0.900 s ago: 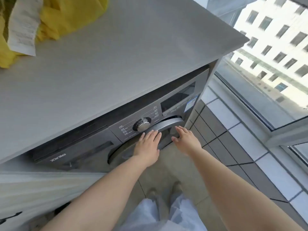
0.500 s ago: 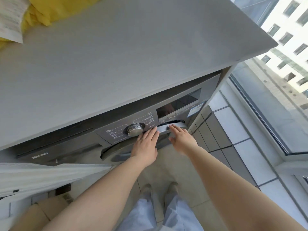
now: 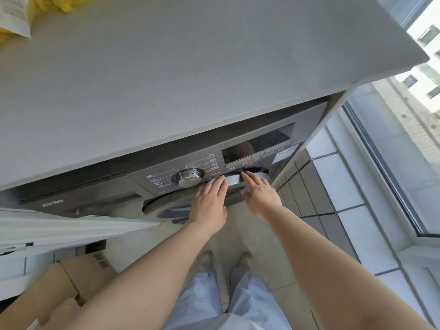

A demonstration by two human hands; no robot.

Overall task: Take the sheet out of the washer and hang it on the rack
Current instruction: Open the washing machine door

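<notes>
A dark grey front-loading washer (image 3: 100, 198) sits under a grey countertop (image 3: 190, 79), seen from above. Its round door (image 3: 166, 206) is closed, with a silver handle (image 3: 234, 181) at the upper right rim. My left hand (image 3: 209, 201) lies flat on the door top, fingers straight, tips just below the chrome dial (image 3: 189, 178). My right hand (image 3: 258, 191) reaches to the silver handle with fingers extended, touching it. The sheet is hidden inside the drum. No rack is in view.
A yellow bag with a paper slip (image 3: 16, 17) lies on the countertop's far left. A white cabinet edge (image 3: 71, 232) and cardboard boxes (image 3: 59, 284) stand at the left. A tiled ledge (image 3: 352, 210) and a window (image 3: 392, 139) run along the right. My feet stand on the floor below.
The view has moved closer over the washer. Both hands slid slightly up the door; my right fingertips now rest on the silver handle.
</notes>
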